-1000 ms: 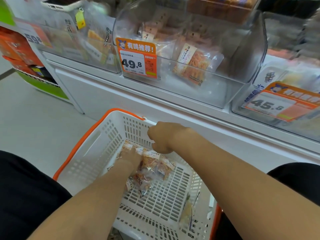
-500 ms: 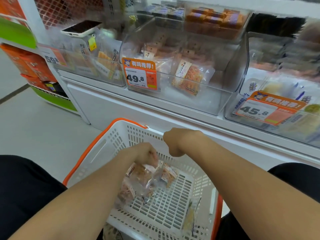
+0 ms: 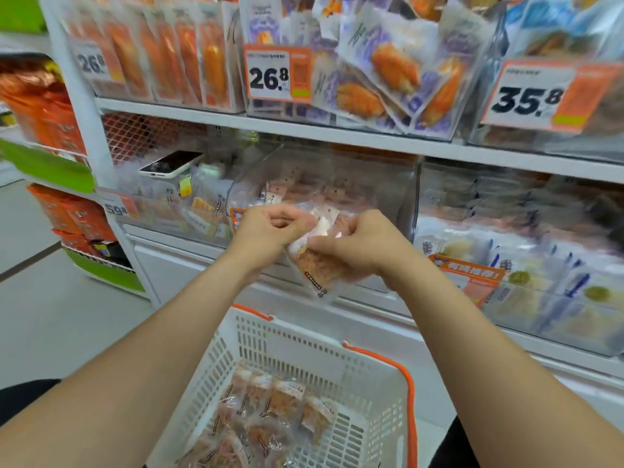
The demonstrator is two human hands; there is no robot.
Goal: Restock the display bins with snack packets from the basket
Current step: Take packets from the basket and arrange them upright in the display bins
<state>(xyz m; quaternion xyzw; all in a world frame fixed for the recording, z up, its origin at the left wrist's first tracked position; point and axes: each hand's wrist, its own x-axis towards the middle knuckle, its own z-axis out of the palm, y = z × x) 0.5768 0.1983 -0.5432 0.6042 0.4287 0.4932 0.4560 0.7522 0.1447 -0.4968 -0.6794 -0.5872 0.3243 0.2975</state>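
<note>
A white basket (image 3: 368, 376) with an orange rim sits low between my knees, with several clear snack packets (image 3: 270, 413) of orange food lying in it. Both hands are raised in front of the middle clear display bin (image 3: 337, 184). My right hand (image 3: 358, 244) grips a bunch of the same snack packets (image 3: 320, 268) from the right side. My left hand (image 3: 270, 228) has its fingers curled at the upper left edge of that bunch; blur hides how firmly it holds. The bin behind holds similar packets.
A phone (image 3: 172, 162) lies on top of the left bin (image 3: 162, 211). A bin with blue-marked packets (image 3: 526, 265) stands to the right. The upper shelf (image 3: 337, 133) carries full bins with price tags 26.8 and 35.8. Grey floor (image 3: 50, 315) lies to the left.
My left hand lifted a bunch of packets out of the basket up to the middle bin. My right hand left the basket rim and took hold of the bunch. The view tilted upward.
</note>
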